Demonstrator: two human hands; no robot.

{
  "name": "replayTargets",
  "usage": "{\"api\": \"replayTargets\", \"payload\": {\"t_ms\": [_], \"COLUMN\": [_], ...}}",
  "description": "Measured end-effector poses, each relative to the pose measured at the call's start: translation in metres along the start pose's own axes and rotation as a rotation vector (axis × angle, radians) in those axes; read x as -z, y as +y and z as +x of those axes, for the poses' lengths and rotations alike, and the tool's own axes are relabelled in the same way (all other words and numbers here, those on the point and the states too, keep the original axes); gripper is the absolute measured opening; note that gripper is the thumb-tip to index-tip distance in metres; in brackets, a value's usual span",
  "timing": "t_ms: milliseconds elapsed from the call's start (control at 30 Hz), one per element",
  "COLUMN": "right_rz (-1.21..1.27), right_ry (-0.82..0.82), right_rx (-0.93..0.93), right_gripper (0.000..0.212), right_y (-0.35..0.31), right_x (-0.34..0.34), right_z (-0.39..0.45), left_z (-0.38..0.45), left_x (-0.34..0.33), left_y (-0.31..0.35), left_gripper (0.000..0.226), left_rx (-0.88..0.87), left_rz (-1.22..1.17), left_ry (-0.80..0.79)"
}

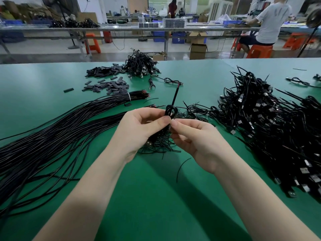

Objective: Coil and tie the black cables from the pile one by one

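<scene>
Currently both hands, left [139,126] and right [194,136], pinch a small coiled black cable [170,111] at frame centre above the green worktop [156,197]. Risk: the free end [175,96] springs loose and the coil unwinds if either grip slackens.

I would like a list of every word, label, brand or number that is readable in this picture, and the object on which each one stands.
None can be read.
Grey markings on the back of the seated person's white shirt: too blurred to read.
Cardboard boxes under the far bench: no legible print.
USB plugs in the cable pile: no readable marking.
</scene>
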State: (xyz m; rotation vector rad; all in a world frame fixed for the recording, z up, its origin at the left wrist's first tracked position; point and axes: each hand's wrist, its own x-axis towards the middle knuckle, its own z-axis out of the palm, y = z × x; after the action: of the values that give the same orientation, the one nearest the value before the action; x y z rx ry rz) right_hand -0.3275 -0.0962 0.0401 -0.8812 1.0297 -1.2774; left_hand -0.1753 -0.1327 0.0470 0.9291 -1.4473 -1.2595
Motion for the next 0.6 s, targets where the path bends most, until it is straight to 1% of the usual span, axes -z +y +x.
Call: {"api": "replayTargets", "payload": {"t_ms": [33, 67, 100, 133, 167, 233, 267, 300, 367, 433, 500, 567, 600], "right_rz": [0.016, 0.001, -0.094, -0.276, -0.521, -0.967, -1.105, -1.186, -1.235, -1.180, -0.995, -0.720, -0.572], "right_ry": [0.002, 0.025, 0.070, 0.141, 0.224, 0.309, 0.326, 0.340, 0.329, 0.255, 0.141, 0.055, 0.043], "right_rx": [0.023, 0.084, 0.202, 0.382, 0.625, 1.104, 1.252, 1.321, 1.318, 1.251, 1.107, 0.872, 0.756], "right_gripper": [0.006, 0.002, 0.006, 0.010, 0.010, 0.009, 0.009, 0.009, 0.009, 0.009, 0.009, 0.011, 0.014], "right_y": [0.000, 0.000, 0.003, 0.006, 0.009, 0.015, 0.018, 0.019, 0.018, 0.013, 0.007, 0.002, 0.003], "right_x": [0.000, -0.001, -0.002, -0.002, -0.001, 0.000, 0.002, 0.004, 0.007, 0.011, 0.015, 0.018, 0.018], "right_z": [0.001, 0.001, 0.001, 0.002, 0.003, 0.006, 0.007, 0.009, 0.011, 0.012, 0.013, 0.012, 0.012], "left_z": [0.000, 0.000, 0.000, -0.001, -0.001, -0.002, -0.003, -0.004, -0.005, -0.005, -0.003, -0.002, -0.002], "left_x": [0.000, 0.000, -0.001, -0.003, -0.005, -0.009, -0.011, -0.011, -0.010, -0.008, -0.006, -0.005, -0.006], "left_y": [0.000, 0.000, 0.000, 0.000, -0.001, -0.003, -0.002, -0.002, 0.000, 0.000, -0.001, -0.001, -0.002], "left_gripper": [0.029, 0.029, 0.030, 0.030, 0.029, 0.023, 0.024, 0.032, 0.040, 0.035, 0.031, 0.027, 0.027], "left_rx": [-0.002, 0.002, 0.015, 0.040, 0.071, 0.114, 0.115, 0.105, 0.066, 0.034, 0.093, 0.176, 0.208], "left_rz": [-0.001, -0.006, -0.017, -0.034, -0.043, -0.022, 0.004, 0.040, 0.107, 0.124, 0.047, -0.078, -0.134], "left_ry": [-0.004, 0.004, 0.023, 0.040, 0.050, 0.036, 0.015, -0.013, -0.085, -0.148, -0.175, -0.204, -0.219]}}
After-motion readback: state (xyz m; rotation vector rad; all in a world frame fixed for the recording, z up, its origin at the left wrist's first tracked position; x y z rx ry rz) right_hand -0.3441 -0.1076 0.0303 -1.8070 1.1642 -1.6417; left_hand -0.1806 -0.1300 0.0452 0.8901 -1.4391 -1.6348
